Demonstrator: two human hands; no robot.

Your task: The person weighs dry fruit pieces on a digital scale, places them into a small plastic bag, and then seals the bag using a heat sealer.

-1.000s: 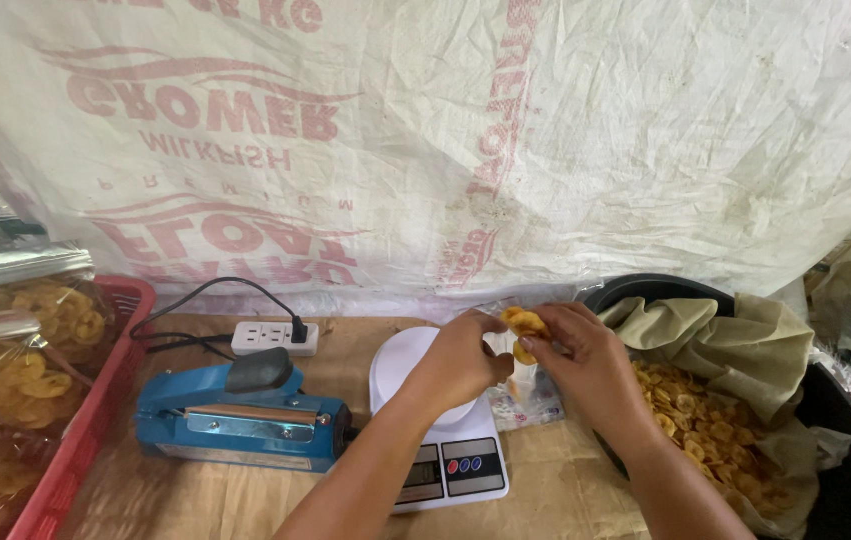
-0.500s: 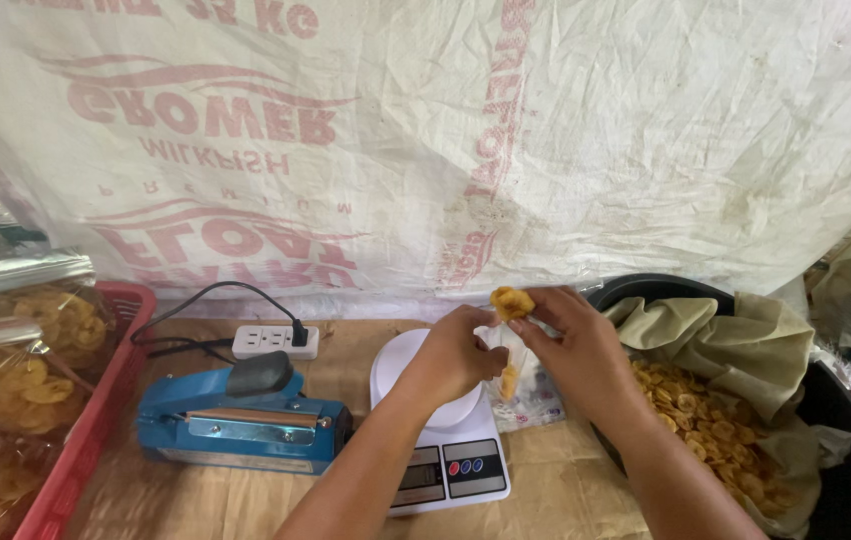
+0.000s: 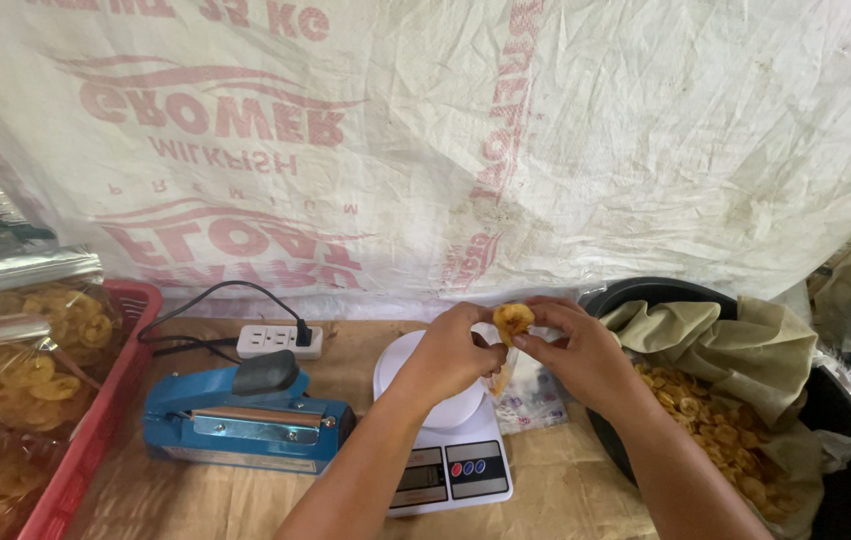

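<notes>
Raised slightly since before, both hands, left hand (image 3: 451,355) and right hand (image 3: 576,355), pinch a yellow chip (image 3: 513,319) above the white scale (image 3: 446,440), black tub (image 3: 846,440) close at right.

On the counter (image 3: 586,500) I see the scale (image 3: 451,455) in the middle, with the sealer (image 3: 246,425) to its left and the power strip (image 3: 279,341) behind the sealer. A crate (image 3: 96,420) holding bagged chips (image 3: 36,370) sits at the far left. The tub (image 3: 846,470) stands to the right, chips (image 3: 706,415) and a cloth (image 3: 736,340) inside it. My left hand (image 3: 451,350) and right hand (image 3: 581,355) meet above the scale, a chip (image 3: 513,319) between them. A sack (image 3: 446,130) hangs behind everything.
</notes>
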